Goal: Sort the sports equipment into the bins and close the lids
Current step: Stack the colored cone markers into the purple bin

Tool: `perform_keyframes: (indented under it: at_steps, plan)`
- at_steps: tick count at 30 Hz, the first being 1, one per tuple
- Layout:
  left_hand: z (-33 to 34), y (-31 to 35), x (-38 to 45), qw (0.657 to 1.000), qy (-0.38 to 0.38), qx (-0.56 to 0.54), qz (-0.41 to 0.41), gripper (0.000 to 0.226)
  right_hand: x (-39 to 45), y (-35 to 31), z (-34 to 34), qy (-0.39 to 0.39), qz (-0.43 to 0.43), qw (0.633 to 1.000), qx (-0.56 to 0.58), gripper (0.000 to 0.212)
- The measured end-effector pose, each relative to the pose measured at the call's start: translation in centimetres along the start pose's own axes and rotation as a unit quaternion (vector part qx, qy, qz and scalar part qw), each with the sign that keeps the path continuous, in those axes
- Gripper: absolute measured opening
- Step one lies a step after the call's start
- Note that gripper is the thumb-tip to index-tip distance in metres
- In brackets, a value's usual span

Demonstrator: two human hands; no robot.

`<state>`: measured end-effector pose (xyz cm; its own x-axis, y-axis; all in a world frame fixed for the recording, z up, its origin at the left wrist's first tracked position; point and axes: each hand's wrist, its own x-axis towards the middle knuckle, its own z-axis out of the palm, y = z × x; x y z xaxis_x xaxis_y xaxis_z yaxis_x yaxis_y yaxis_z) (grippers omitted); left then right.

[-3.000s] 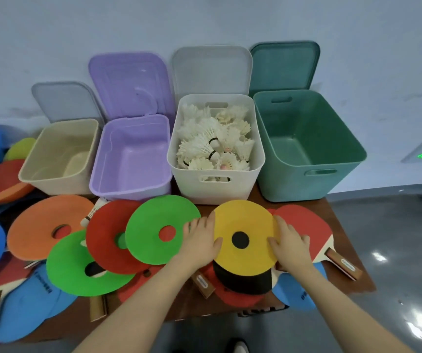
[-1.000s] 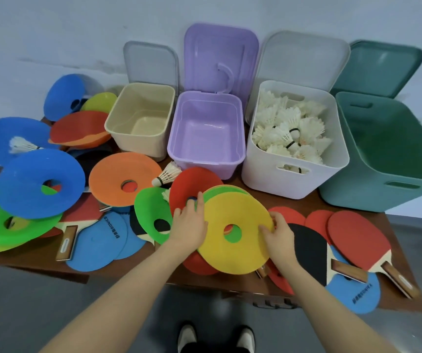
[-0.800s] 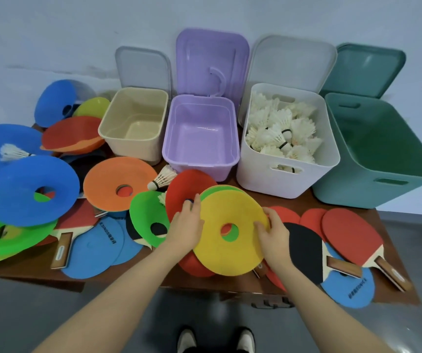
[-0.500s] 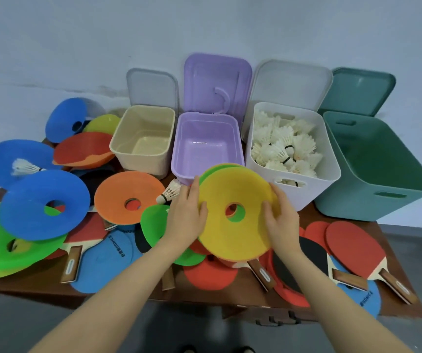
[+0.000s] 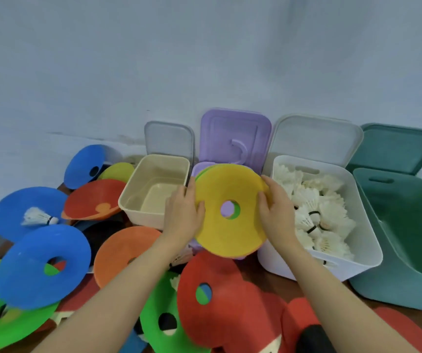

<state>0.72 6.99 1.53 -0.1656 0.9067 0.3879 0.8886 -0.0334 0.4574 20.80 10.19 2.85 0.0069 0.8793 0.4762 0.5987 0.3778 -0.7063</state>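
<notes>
Yellow disc (image 5: 230, 233) over purple bin (image 5: 202, 167) — fingers (image 5: 264, 202) gripping both edges

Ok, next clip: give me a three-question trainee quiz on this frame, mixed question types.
1. True or false: the white plastic bin already holds feather shuttlecocks.
2. What do both hands, left hand and right hand, hold between them?
3. Multiple choice: the held stack hovers over which bin? A) cream plastic bin B) lilac plastic bin C) teal plastic bin

Key
1. True.
2. A stack of flat round marker discs, the yellow foam disc on top with a green edge behind it.
3. B.
</notes>
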Motion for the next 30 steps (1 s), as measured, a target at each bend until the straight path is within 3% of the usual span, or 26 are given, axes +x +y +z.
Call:
perform_keyframes:
  at_steps: [8, 12, 14, 17, 20, 23, 27, 30]
  plan:
    - [4.4, -1.6, 7.1, 0.992, -0.081, 0.093, -0.038, 0.063, 6.7, 3.5, 5.4, -0.09, 0.017, 0.99, -0.111, 0.035]
    - [6.2, -3.4, 7.6, 0.976, -0.147, 0.157, -0.027, 0.063, 7.9, 4.9, 7.0, -0.17, 0.031, 0.949, -0.263, 0.031]
    - [6.6, -4.4, 7.6, 0.969, -0.169, 0.179, -0.02, 0.063, 8.0, 5.0, 7.3, -0.164, 0.011, 0.943, -0.289, 0.031]
    - [6.0, -5.1, 6.9, 0.977, -0.151, 0.15, 0.004, 0.059, 6.9, 4.2, 6.8, -0.14, -0.013, 0.962, -0.235, 0.031]
    - [4.3, -4.5, 5.6, 0.987, -0.127, 0.095, 0.034, 0.071, 4.7, 3.5, 6.0, -0.129, -0.052, 0.971, -0.192, 0.032]
    - [2.1, -4.4, 3.4, 0.987, -0.13, 0.078, 0.053, 0.058, 1.7, 2.6, 5.7, -0.14, -0.059, 0.977, -0.146, 0.044]
    - [-0.5, -5.5, -0.1, 0.988, -0.119, 0.059, 0.075, 0.056, -2.9, 0.6, 5.7, -0.107, -0.05, 0.991, -0.059, 0.029]
    - [-1.7, -7.1, -3.3, 0.986, -0.153, 0.051, 0.05, 0.045, -7.3, 0.2, 5.7, -0.108, -0.017, 0.994, -0.015, 0.026]
